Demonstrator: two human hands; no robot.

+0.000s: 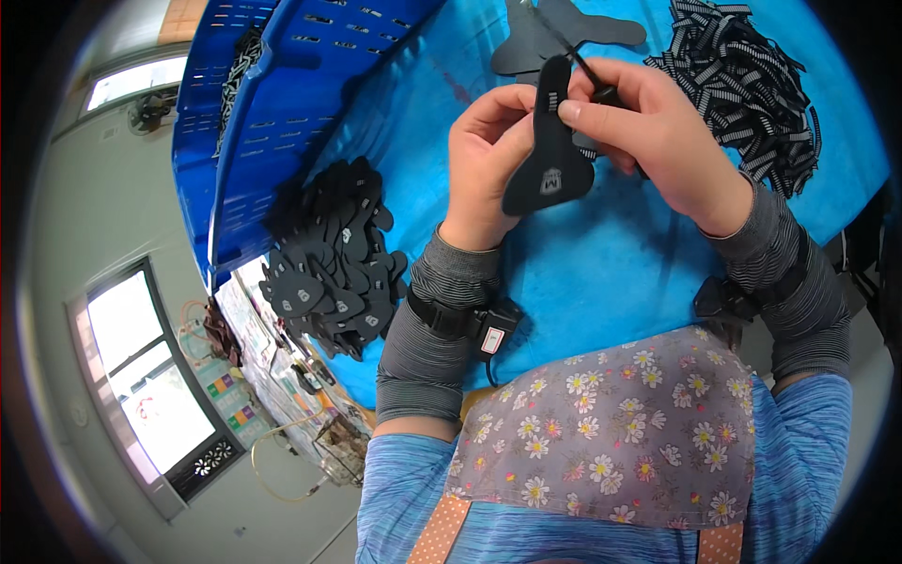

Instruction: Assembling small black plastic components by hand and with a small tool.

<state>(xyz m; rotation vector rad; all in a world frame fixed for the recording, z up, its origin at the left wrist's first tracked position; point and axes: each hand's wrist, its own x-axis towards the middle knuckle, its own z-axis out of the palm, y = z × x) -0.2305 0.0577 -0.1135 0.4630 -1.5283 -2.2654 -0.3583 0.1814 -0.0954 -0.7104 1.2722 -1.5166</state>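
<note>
My left hand (489, 155) is closed on a flat black piece (554, 155), narrow at the top and widening to a rounded base with a pale printed emblem. A small black-and-white striped patch (552, 101) shows near its narrow end. Closed around a black tool (575, 58) with a thin shaft, my right hand (653, 122) also has its thumb against the piece's edge. The shaft points up and left; whether it touches the piece I cannot tell. Another bit of striped strip (584, 150) peeks out under the right fingers, partly hidden.
Similar black pieces lie in a heap (338, 254) at the left, with more flat pieces (564, 38) at the far side. Short striped strips form a pile (742, 94) at the far right. A blue slatted crate (291, 122) stands far left on the blue-covered table (601, 282).
</note>
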